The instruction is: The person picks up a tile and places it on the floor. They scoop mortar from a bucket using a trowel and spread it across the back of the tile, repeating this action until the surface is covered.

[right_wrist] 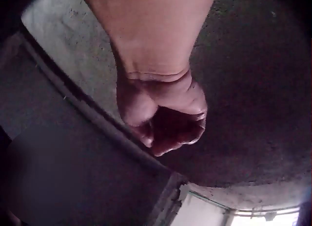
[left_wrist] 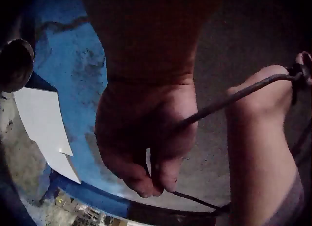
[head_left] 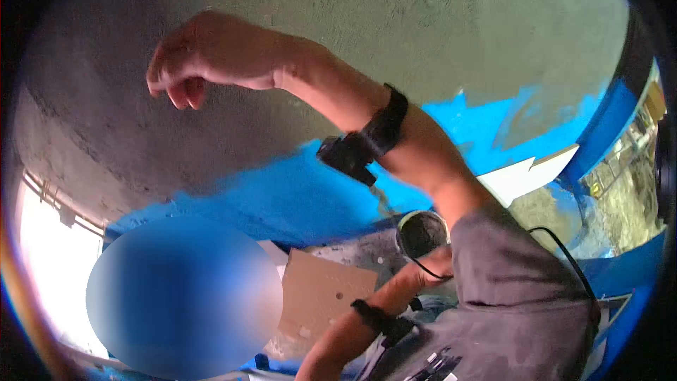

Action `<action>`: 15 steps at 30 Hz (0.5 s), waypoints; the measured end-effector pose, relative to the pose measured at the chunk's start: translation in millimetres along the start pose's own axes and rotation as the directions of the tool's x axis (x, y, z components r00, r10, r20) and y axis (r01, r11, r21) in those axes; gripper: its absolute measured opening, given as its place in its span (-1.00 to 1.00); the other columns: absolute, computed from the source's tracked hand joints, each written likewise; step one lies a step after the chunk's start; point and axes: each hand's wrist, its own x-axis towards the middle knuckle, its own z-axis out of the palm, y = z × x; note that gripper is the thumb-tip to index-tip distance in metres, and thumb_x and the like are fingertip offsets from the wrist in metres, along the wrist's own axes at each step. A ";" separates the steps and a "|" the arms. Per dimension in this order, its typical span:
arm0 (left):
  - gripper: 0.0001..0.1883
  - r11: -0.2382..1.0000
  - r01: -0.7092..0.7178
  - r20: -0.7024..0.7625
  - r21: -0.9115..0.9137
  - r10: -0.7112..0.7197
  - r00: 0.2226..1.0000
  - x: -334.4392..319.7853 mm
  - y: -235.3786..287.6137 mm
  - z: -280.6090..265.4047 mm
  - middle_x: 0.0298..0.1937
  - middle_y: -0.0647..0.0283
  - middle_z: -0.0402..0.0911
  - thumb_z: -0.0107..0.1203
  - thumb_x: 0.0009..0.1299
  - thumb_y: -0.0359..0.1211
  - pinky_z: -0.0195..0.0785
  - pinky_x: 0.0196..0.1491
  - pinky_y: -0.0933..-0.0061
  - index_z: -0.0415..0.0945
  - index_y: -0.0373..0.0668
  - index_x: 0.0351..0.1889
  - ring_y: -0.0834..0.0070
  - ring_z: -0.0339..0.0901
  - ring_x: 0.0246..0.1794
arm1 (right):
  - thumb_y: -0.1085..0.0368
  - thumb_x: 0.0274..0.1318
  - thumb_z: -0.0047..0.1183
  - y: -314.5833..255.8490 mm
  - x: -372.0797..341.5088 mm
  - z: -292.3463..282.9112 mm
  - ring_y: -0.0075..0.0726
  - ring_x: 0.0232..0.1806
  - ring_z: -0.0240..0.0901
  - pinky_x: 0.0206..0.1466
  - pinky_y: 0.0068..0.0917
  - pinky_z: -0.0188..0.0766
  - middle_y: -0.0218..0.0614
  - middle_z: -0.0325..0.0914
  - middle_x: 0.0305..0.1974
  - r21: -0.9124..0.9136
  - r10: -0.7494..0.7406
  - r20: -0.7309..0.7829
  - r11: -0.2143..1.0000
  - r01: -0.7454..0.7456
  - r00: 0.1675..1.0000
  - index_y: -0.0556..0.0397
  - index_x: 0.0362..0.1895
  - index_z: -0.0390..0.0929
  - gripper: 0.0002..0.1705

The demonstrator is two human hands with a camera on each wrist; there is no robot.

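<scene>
In the head view, our right hand [head_left: 211,53] hangs loosely curled before the grey wall [head_left: 451,21]; our left hand [head_left: 436,266] sits lower, near a bucket [head_left: 400,234]. In the left wrist view, the left hand seems to pinch the black cable [left_wrist: 234,99], which runs toward our right arm [left_wrist: 258,153]; we'd best grip lightly and leave slack. In the right wrist view, we see nothing held.

Unfinished room: rough grey wall [head_left: 451,28] part-painted blue; bucket [head_left: 422,227], cardboard [head_left: 321,289].
</scene>
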 end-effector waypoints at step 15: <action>-0.49 0.646 0.284 -0.678 -0.708 -0.735 -0.019 -341.9 -126.5 132.5 -0.03 0.10 0.72 0.18 0.51 -0.14 0.55 0.00 0.28 0.53 -0.36 0.24 0.37 0.67 -0.09 | 0.08 0.09 0.17 282.5 -515.4 21.1 -0.09 -0.32 0.71 -0.16 -0.16 0.58 -0.09 0.73 -0.37 -0.723 0.934 0.327 0.343 -0.600 0.141 0.07 -0.31 0.74 -0.68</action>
